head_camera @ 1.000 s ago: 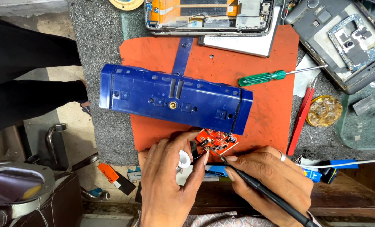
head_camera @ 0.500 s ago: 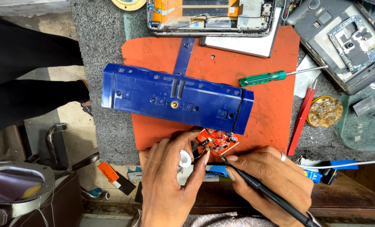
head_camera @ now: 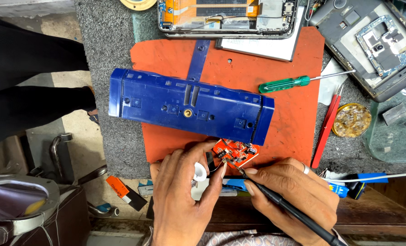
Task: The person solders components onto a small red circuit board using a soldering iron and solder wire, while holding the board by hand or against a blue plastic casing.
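Observation:
A long blue plastic housing (head_camera: 189, 109) lies across an orange work mat (head_camera: 298, 123). At the mat's near edge sits a small red circuit board (head_camera: 234, 153), wired to the housing. My left hand (head_camera: 184, 196) pinches a thin solder wire, its tip touching the board, with a white spool under the fingers. My right hand (head_camera: 289, 196) grips a black soldering iron (head_camera: 294, 210) like a pen. The iron's tip meets the board's near edge.
A green-handled screwdriver (head_camera: 287, 84) and red tweezers (head_camera: 326, 130) lie on the mat's right side. A round tin of flux (head_camera: 351, 120) sits further right. Opened phones (head_camera: 225, 16) (head_camera: 371, 41) lie at the back. A person's dark-clad legs (head_camera: 25, 91) are on the left.

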